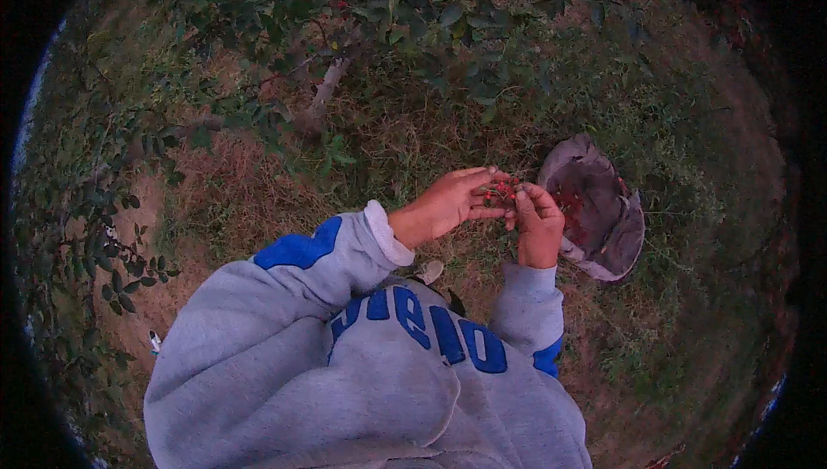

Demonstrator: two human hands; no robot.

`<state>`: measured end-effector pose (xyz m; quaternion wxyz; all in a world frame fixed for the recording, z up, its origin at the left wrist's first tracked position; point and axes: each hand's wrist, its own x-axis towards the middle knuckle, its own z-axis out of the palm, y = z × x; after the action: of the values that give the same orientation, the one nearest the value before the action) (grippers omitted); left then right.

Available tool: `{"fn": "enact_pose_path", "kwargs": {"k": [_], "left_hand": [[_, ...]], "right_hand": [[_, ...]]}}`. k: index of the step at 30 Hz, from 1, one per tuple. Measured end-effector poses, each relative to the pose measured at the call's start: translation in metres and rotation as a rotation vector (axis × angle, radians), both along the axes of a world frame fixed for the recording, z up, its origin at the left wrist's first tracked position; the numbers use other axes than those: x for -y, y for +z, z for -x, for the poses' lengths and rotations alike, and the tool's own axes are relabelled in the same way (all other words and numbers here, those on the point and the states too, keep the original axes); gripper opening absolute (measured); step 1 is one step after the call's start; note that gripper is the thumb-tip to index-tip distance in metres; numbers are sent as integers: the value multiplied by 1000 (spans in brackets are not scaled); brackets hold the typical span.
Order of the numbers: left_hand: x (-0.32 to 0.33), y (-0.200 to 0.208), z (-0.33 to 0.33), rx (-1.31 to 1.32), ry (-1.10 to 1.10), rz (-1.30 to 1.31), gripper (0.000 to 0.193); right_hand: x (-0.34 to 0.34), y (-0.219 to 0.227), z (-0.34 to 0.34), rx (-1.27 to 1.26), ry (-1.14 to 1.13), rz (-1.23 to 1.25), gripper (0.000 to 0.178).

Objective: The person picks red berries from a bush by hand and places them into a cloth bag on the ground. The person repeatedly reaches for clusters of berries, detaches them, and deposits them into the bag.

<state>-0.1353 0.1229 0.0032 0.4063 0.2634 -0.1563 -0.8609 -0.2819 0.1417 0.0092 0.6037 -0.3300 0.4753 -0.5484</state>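
Note:
Between my two hands, in front of my chest, is a small cluster of red berries (502, 191) with bits of green. My left hand (438, 207) reaches in from the left, its fingers and thumb closed around the cluster's near side. From the other side my right hand (540, 226) pinches at the same cluster with thumb and fingertips. Just right of my right hand stands a greyish, cloth-lined basket (633, 226) with a sagging rim. Red berries (570, 204) lie inside it.
A leafy bush (448, 12) with scattered red berries spreads across the top. Its bare grey branch (329, 86) slants down toward the ground. More leafy twigs (125, 279) hang at the left. Grass and dry stalks (388, 150) cover the ground. One shoe (430, 272) shows below my hands.

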Motion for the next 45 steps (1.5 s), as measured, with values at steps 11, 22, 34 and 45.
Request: {"fn": "enact_pose_path", "kwargs": {"k": [11, 22, 34, 45], "left_hand": [[-1, 4, 4, 230, -27, 206, 30], [0, 3, 4, 115, 13, 109, 27], [1, 4, 9, 208, 86, 181, 25], [3, -4, 19, -35, 38, -7, 23]], "right_hand": [[-6, -7, -3, 212, -78, 4, 12], [-8, -6, -5, 332, -122, 0, 11], [-9, 0, -8, -1, -16, 40, 15], [-14, -6, 5, 145, -70, 38, 11]]}}
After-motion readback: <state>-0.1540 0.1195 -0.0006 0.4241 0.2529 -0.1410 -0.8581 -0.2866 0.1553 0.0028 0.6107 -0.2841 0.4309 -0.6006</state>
